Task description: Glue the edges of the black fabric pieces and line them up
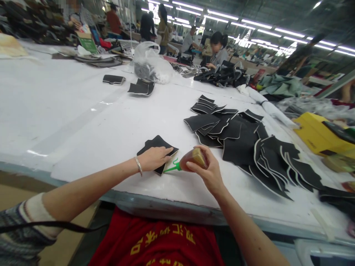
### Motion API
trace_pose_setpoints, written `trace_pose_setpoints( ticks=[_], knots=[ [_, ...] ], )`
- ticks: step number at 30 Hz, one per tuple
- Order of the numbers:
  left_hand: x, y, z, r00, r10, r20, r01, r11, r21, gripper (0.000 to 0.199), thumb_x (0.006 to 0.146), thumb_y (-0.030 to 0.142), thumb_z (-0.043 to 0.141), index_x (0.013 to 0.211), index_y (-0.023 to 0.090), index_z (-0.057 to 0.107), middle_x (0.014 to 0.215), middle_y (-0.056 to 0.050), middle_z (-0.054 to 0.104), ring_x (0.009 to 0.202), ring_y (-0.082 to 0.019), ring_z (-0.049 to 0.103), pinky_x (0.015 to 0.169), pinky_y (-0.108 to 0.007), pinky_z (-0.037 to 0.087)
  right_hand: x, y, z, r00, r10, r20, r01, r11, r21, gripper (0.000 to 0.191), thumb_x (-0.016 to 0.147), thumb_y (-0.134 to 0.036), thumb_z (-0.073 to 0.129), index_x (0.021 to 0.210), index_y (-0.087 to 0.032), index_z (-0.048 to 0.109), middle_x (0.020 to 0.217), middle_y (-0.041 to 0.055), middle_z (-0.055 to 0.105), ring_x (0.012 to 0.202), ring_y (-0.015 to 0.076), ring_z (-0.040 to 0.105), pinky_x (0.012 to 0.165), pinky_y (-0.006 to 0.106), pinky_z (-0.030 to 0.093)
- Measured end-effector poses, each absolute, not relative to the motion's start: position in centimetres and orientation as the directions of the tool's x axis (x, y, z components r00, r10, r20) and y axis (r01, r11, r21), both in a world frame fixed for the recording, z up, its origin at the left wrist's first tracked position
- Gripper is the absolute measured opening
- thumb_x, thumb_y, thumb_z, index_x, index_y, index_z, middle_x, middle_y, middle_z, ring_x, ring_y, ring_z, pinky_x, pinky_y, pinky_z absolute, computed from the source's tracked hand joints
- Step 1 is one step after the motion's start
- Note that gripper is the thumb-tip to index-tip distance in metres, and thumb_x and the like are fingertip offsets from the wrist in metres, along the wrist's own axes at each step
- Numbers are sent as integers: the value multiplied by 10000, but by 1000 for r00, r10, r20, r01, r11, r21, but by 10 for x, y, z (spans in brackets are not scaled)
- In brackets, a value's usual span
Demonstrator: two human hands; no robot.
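Flat on a black leather piece point(157, 142) lies my left hand point(155, 158), its fingers stretched toward the piece's right corner. My right hand point(209, 170) is wrapped round a glue bottle point(191, 159) of brownish liquid, tilted with its thin green nozzle point(173, 168) pointing left and down. The nozzle tip is at the near edge of the black piece, close to its lower corner; whether it touches cannot be made out. To the right of my hands spreads a loose pile of black leather pieces point(233, 135) with pale edges.
Further back on the white table point(83, 103) are a folded black piece point(113, 79), a small stack point(141, 88) and a clear plastic bag point(155, 64). A yellow box point(318, 133) stands at right. Co-workers and black goods point(222, 74) are beyond.
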State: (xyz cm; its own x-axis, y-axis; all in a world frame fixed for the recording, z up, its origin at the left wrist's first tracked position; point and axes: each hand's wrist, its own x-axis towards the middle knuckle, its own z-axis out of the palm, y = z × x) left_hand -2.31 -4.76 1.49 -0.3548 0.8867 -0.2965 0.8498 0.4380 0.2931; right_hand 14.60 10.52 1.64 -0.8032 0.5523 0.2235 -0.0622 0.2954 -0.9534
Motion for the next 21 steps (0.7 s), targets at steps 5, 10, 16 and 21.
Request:
trace_pose_setpoints(
  ticks=[5,10,16,21],
  knots=[
    [-21,-47,15,-369,880,-300,844,452,287,532,1001,365,271,1482,169,383,1311,-139,594,1147,-292,599,941,-355,438,150,103,12,-780,574,249,-80,304,-949,531,678,-428,837,1115,-245,597,1069,22,609,993,245,584,931,392,460],
    [-20,-47,17,-373,875,-308,846,457,273,544,997,379,271,1487,168,374,1325,-139,588,1141,-290,600,936,-351,445,151,107,8,-827,519,214,-83,263,-961,547,676,-430,840,1125,-251,586,1081,21,604,996,248,584,942,397,467],
    [-20,-47,17,-363,877,-315,850,451,274,540,999,361,269,1491,158,366,1302,-148,593,1131,-305,601,930,-372,445,155,109,7,-813,515,271,-108,324,-940,564,678,-416,847,1154,-273,582,1124,21,585,1038,253,570,972,394,445],
    [-21,-47,16,-359,879,-315,853,445,271,537,1004,373,263,1489,166,365,1262,-145,607,1084,-300,622,905,-370,453,153,117,8,-841,460,286,-120,358,-926,574,665,-421,852,1148,-269,581,1142,24,577,1054,259,560,1000,408,428]
  ],
)
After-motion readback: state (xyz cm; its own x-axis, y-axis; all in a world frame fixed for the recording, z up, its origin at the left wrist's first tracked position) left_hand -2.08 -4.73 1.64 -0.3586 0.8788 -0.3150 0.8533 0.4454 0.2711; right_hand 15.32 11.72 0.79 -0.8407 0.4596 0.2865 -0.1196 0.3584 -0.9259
